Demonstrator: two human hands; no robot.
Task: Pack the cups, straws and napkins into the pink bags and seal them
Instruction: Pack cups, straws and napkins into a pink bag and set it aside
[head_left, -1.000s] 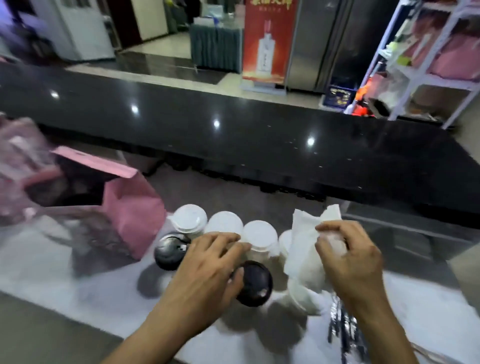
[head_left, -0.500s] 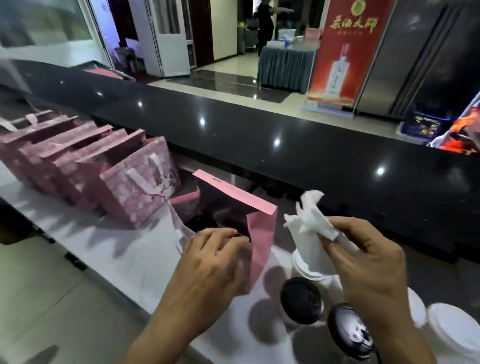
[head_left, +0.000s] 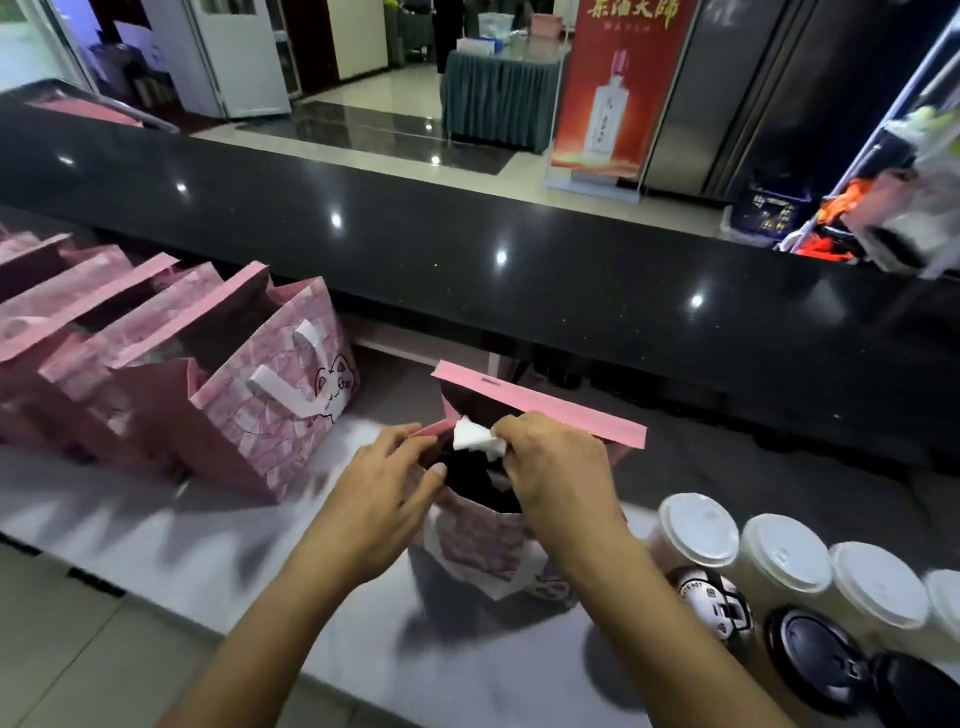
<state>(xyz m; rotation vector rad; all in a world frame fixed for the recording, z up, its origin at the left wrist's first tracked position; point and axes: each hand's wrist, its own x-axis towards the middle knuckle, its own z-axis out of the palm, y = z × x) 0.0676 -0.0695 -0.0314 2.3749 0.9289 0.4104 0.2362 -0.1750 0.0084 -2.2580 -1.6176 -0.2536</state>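
Tucking the white napkin into the open pink bag at frame centre goes best with the mouth held wide. The left hand has its grip on the bag's near rim, while the right hand pinches the napkin just above the opening. Push it down beside the contents before releasing, keeping the flap clear for sealing.

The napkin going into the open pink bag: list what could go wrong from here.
1. The right hand pinches the napkin at the bag's mouth, not deep inside; let go now, it may catch on the rim.
2. The left hand holds the near edge of the open pink bag; pushing down could tip or crumple it.
3. The lidded cups stand close beside the right forearm; a backward swing might knock one over.
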